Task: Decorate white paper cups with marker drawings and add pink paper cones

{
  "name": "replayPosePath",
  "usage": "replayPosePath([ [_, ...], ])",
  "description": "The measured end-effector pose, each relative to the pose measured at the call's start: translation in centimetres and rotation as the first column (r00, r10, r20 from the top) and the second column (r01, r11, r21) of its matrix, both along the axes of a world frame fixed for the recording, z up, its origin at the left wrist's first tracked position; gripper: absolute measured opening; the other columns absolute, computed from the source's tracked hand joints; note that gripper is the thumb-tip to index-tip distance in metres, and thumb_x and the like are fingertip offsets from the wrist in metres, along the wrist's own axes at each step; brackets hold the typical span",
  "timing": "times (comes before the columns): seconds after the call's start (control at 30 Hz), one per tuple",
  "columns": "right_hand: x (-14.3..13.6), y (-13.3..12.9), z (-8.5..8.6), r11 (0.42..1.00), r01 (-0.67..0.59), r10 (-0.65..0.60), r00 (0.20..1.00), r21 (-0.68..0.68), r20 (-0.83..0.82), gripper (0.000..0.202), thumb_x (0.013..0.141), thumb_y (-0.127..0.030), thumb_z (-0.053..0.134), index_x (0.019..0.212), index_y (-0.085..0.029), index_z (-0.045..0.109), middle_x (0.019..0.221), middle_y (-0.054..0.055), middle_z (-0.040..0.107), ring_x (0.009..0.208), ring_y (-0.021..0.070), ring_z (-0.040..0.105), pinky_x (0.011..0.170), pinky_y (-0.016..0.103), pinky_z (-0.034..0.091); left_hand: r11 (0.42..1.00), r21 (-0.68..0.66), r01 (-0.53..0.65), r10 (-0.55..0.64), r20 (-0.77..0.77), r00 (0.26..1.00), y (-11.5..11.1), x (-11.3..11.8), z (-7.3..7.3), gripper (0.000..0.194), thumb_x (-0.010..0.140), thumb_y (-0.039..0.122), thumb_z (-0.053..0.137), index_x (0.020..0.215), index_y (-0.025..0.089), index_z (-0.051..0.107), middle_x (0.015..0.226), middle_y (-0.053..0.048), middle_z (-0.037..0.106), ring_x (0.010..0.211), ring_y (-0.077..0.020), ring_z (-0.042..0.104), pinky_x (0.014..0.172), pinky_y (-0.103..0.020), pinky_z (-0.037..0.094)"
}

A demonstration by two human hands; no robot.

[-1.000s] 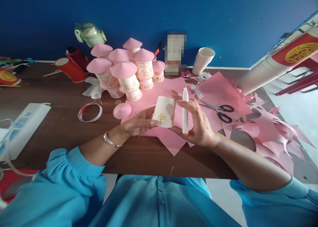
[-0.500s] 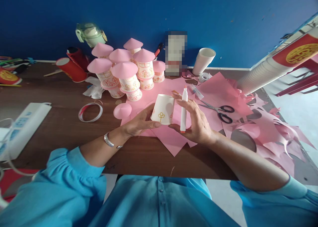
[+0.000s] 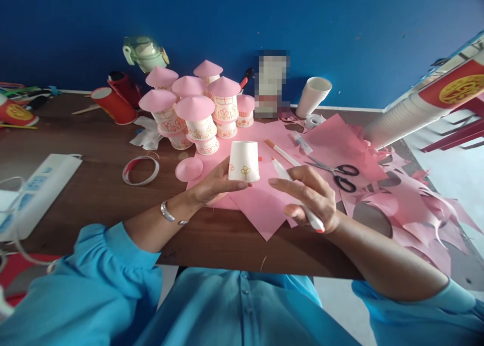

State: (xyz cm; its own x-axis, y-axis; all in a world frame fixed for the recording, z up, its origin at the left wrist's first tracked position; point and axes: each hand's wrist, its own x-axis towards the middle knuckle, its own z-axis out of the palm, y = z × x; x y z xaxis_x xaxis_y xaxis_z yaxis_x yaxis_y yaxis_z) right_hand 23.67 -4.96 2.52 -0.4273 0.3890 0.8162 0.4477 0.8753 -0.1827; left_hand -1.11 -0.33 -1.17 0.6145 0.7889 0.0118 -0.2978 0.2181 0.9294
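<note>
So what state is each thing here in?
Held paper cup: inverted in the left hand, flowers drawn
White marker: uncapped, in the right hand
Scissors: lying with handles spread
Cup towers: upright, topped with pink cones
Loose pink cone: lying apart
Tape roll: lying flat
Shorter white cup stack: nested, tilted
Pink paper scraps: cut, heaped
Power strip: on or off, can't tell

Cup [image 3: 244,160] between tape [image 3: 155,173] and scissors [image 3: 334,171], towers [image 3: 194,110] behind

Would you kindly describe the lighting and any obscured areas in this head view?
Head view: the upturned white paper cup shows its yellow flower legibly; a rectangular patch before the dark blue wall is pixelated; the pale floor at right is bright, showing little detail.
</note>
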Motion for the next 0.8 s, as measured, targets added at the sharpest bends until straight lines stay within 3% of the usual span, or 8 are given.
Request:
replayPosePath([
  [0.17, -0.6, -0.6, 0.4, 0.989, -0.148, 0.148, 0.989, -0.004, 0.005, 0.046, 0.105, -0.024, 0.059, 0.149, -0.014, 0.055, 0.088, 0.005, 0.073, 0.073, 0.0184, 0.07, 0.061, 0.03, 0.061, 0.999, 0.033, 0.018, -0.016, -0.068, 0.998, 0.1, 0.0, 0.6, 0.046, 0.075, 0.035, 0.093, 0.113, 0.019, 0.073, 0.115, -0.009, 0.075, 0.11, -0.0268, 0.066, 0.091, -0.037, 0.053],
  [0.27, -0.7, -0.7, 0.5, 0.989, -0.149, 0.149, 0.989, -0.01, 0.001, 0.04, 0.101, -0.024, 0.065, 0.139, -0.015, 0.06, 0.089, 0.007, 0.075, 0.073, 0.0198, 0.073, 0.061, 0.031, 0.063, 0.998, 0.053, 0.018, -0.014, -0.064, 0.998, 0.1, 0.1, 0.9, 0.045, 0.074, 0.033, 0.093, 0.112, 0.02, 0.073, 0.106, -0.007, 0.074, 0.103, -0.0246, 0.066, 0.088, -0.035, 0.052],
  [0.47, -0.9, -0.8, 0.7, 0.991, -0.128, 0.127, 0.992, -0.027, -0.021, 0.025, 0.094, -0.014, 0.068, 0.119, -0.02, 0.065, 0.084, 0.003, 0.075, 0.07, 0.0186, 0.075, 0.06, 0.03, 0.064, 0.998, 0.061, 0.033, -0.03, -0.057, 0.998, 0.1, 0.0, 0.7, 0.066, 0.074, 0.032, 0.093, 0.134, 0.022, 0.068, 0.099, -0.005, 0.071, 0.09, -0.02, 0.064, 0.081, -0.032, 0.051],
  [0.8, -1.5, -1.0, 0.1, 0.985, -0.171, 0.171, 0.985, -0.024, 0.009, 0.022, 0.091, -0.006, 0.068, 0.11, -0.016, 0.062, 0.082, 0.005, 0.072, 0.067, 0.0179, 0.071, 0.056, 0.029, 0.059, 0.997, 0.06, 0.049, -0.042, -0.12, 0.992, -0.1, -0.1, 1.2, 0.058, 0.073, 0.033, 0.093, 0.123, 0.02, 0.068, 0.097, -0.004, 0.072, 0.088, -0.0195, 0.066, 0.083, -0.033, 0.054],
])
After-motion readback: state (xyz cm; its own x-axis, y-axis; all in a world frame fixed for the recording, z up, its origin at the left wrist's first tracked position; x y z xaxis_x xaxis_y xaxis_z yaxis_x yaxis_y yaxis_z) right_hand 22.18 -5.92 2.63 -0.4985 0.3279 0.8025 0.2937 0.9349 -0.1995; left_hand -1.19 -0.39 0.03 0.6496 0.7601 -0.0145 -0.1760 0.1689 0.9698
